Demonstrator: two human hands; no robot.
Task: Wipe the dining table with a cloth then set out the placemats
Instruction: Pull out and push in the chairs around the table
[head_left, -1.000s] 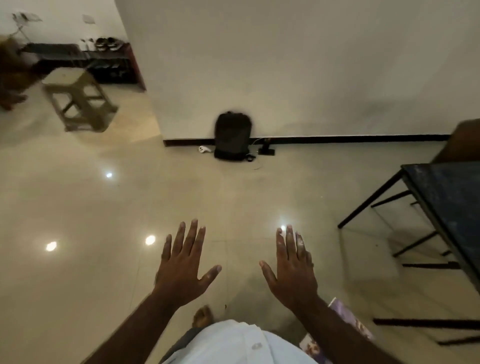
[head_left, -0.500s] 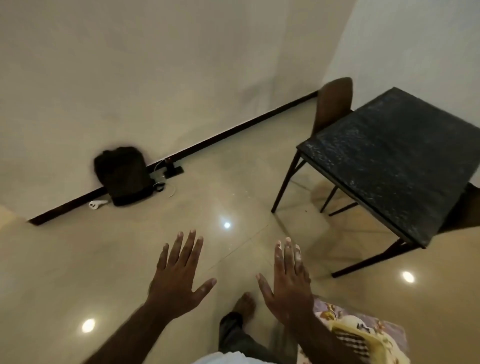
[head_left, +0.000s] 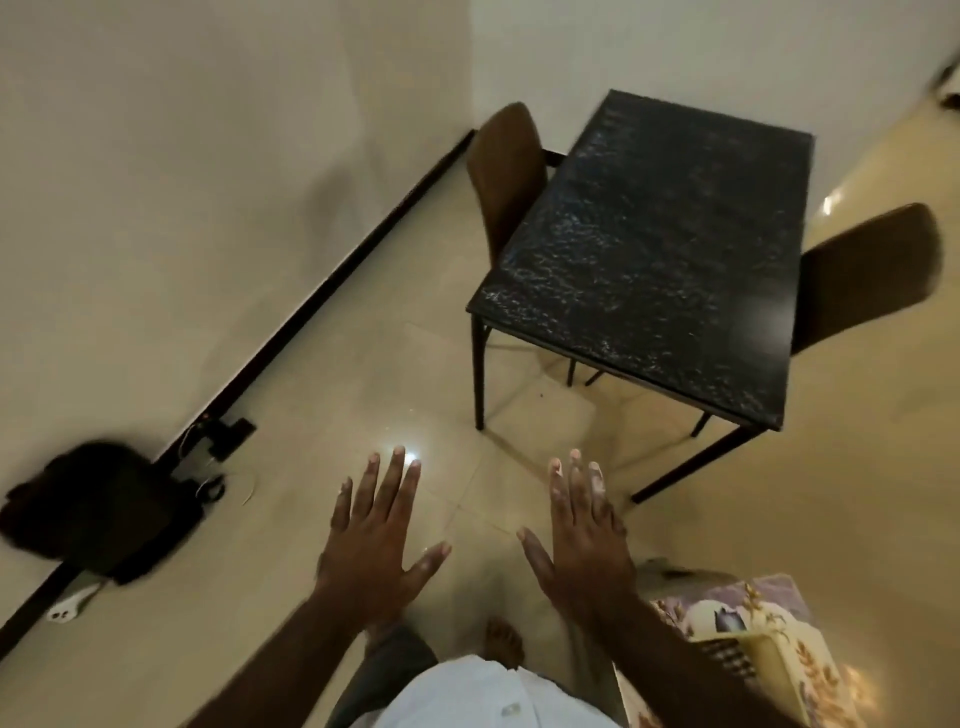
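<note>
A black marble-patterned dining table (head_left: 660, 249) on thin black legs stands ahead to the right, in the corner of the room. My left hand (head_left: 376, 540) and my right hand (head_left: 582, 535) hover flat over the floor, fingers spread and straight, holding nothing. At the lower right lies a stack of floral patterned placemats (head_left: 753, 639), partly hidden behind my right forearm. A cloth is not in sight.
Two brown chairs flank the table, one at its left side (head_left: 506, 171) and one at its right (head_left: 867, 270). A black backpack (head_left: 98, 506) leans on the wall at left, with a plug and cable (head_left: 223, 431) beside it. Glossy beige tile floor lies between me and the table.
The view has swung right, so the whole table and both chairs now show. The backpack slid to the far left. Both hands stay spread and empty.
</note>
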